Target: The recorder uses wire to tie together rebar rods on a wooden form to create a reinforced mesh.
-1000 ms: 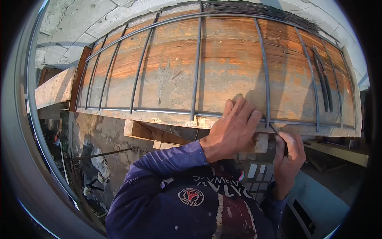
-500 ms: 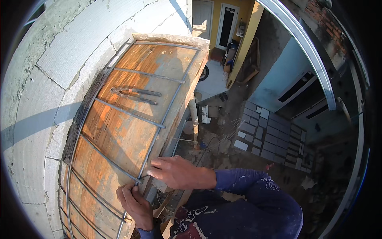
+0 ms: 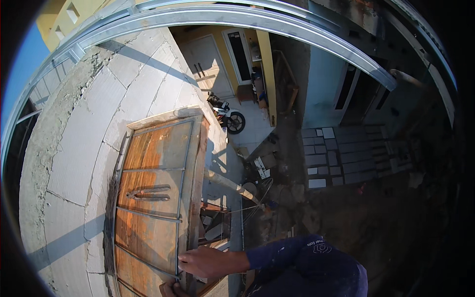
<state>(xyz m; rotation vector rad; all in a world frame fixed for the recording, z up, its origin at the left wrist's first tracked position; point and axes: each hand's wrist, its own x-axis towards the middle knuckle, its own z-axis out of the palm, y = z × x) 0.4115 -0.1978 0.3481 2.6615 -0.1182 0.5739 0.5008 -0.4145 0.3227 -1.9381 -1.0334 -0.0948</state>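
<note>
At a crossing of thin steel rods point(image 3: 180, 222), the curled fingers of my right hand point(image 3: 205, 262) are closed; whatever lies between the fingertips is too small to make out. My left hand point(image 3: 172, 289), cut off by the lower edge, sits just below with its fingers bent against the same rod; what it pinches is hidden. The rods form a ladder-like grid over a weathered wooden formwork panel point(image 3: 143, 163). On the boards, between two cross rods, lies a pair of pincers point(image 3: 148, 193). A bundle of thin dark wires point(image 3: 110, 218) runs along the panel's left side.
A white block wall point(image 3: 74, 168) borders the panel on the left. Past its right edge is a drop to a yard with a motorcycle point(image 3: 232, 119) and laid-out tiles point(image 3: 321, 153). A curved-looking metal beam point(image 3: 222, 17) crosses overhead; a pole point(image 3: 232, 185) stands below.
The view has tilted up and shifted, so the panel and both hands appear lower. More of the beam and motorcycle shows. My hands stay at the rod crossing, the left now mostly out of frame.
</note>
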